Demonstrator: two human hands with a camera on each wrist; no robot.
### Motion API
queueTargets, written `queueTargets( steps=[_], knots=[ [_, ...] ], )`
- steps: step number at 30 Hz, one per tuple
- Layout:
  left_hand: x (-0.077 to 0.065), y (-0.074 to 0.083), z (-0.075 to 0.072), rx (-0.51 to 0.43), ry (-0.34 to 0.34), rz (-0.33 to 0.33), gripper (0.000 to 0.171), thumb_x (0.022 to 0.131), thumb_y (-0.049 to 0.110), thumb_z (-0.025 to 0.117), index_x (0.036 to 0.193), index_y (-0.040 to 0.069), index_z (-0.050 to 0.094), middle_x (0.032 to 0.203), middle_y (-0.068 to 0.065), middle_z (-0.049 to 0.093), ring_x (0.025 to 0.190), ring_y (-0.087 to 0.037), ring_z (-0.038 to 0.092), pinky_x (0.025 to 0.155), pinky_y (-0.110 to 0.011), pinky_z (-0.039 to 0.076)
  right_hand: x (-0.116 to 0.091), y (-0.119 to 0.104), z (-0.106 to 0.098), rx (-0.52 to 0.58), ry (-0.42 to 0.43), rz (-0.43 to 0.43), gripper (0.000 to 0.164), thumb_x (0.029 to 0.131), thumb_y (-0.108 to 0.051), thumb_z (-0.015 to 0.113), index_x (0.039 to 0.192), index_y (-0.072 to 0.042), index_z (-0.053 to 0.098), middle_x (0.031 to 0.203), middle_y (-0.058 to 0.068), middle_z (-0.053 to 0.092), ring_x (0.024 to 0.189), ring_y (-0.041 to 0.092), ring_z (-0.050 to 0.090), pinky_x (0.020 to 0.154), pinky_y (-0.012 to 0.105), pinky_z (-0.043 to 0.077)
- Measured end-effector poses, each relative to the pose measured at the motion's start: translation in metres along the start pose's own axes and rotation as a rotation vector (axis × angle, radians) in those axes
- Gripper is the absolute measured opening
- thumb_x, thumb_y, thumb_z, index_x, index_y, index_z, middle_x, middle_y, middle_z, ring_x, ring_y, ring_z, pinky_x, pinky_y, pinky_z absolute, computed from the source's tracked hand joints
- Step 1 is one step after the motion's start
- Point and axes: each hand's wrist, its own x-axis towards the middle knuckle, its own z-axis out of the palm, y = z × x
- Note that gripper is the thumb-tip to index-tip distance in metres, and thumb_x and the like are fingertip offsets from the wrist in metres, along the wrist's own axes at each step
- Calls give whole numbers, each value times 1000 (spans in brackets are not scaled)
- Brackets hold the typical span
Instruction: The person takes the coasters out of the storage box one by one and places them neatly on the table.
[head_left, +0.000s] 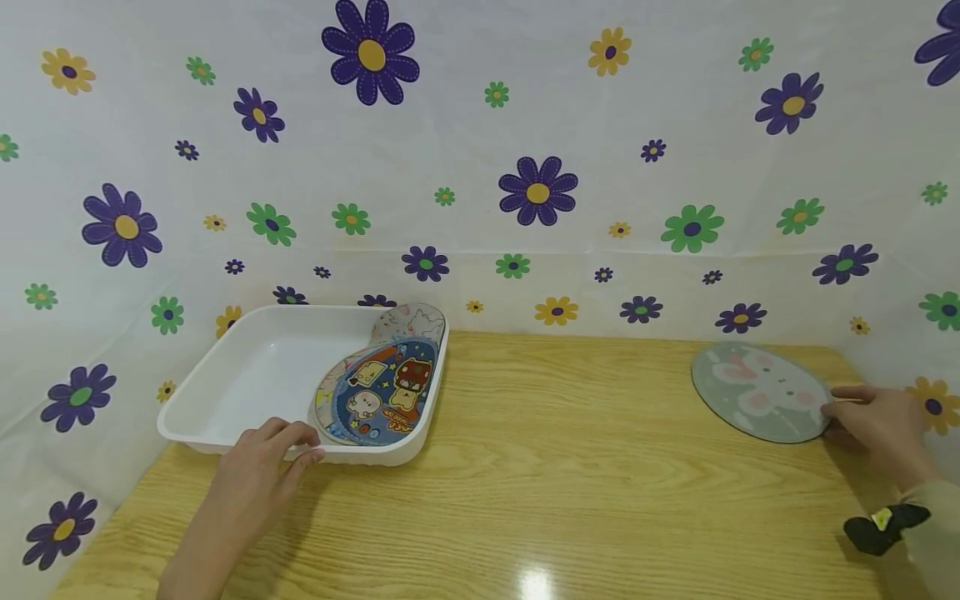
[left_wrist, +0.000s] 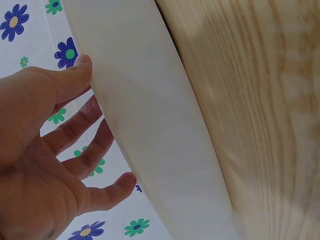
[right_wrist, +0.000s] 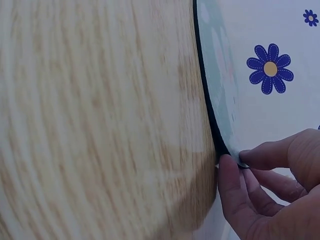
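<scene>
On the left stands a white plastic tray (head_left: 247,367); my left hand (head_left: 262,467) pinches its front rim, thumb outside and fingers over the inner side. The left wrist view shows the thumb (left_wrist: 82,65) and fingertips at the tray's rim. Inside the tray, against its right wall, several round mouse pads overlap, a dark blue one with cartoon figures (head_left: 386,396) on top. At the right, my right hand (head_left: 873,421) pinches the edge of a grey-green mouse pad (head_left: 761,392) with a pale rabbit. Its dark underside edge shows in the right wrist view, close over the table.
The wood-grain table (head_left: 570,467) runs between the tray and the rabbit pad. A white flower-patterned cloth (head_left: 450,150) hangs behind it and along both sides. A dark strap piece (head_left: 885,527) sits on the right wrist.
</scene>
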Motion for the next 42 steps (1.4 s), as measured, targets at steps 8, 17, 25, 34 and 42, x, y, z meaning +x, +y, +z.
queueTargets(
  steps=[8,17,25,34,42],
  knots=[
    [-1,-1,2,-1,37,22,17,81,12,84,90,17,70,92,-4,71,79,-32,66,61,-48,50,-4,0,0,-65,24,12,55,95,-8,57,140,21,44,138,46,43,54,-3,59,51,21,56],
    [-1,-1,2,2,39,27,17,82,12,84,89,17,70,92,-5,71,81,-33,66,64,-50,52,-17,-13,1,-125,54,-111,53,100,-18,50,137,20,48,135,45,51,63,7,65,54,25,57],
    [-2,0,-1,12,18,31,15,83,12,83,89,16,70,92,-4,71,80,-32,65,65,-50,52,-32,-39,11,-138,-16,-287,51,103,-26,51,135,14,55,130,40,58,73,-7,58,60,25,61],
    [-5,2,-1,31,21,51,16,82,12,84,88,17,70,90,-2,70,79,-34,66,61,-49,52,-52,-68,32,-170,-47,-429,46,103,-26,52,130,11,61,123,38,63,69,18,75,57,23,58],
    [-10,7,-1,15,13,42,16,83,13,83,89,18,69,91,-2,70,83,-35,67,64,-51,54,-70,-92,54,-211,-53,-534,39,103,-27,57,124,3,68,116,29,72,72,21,75,56,25,55]
  ],
)
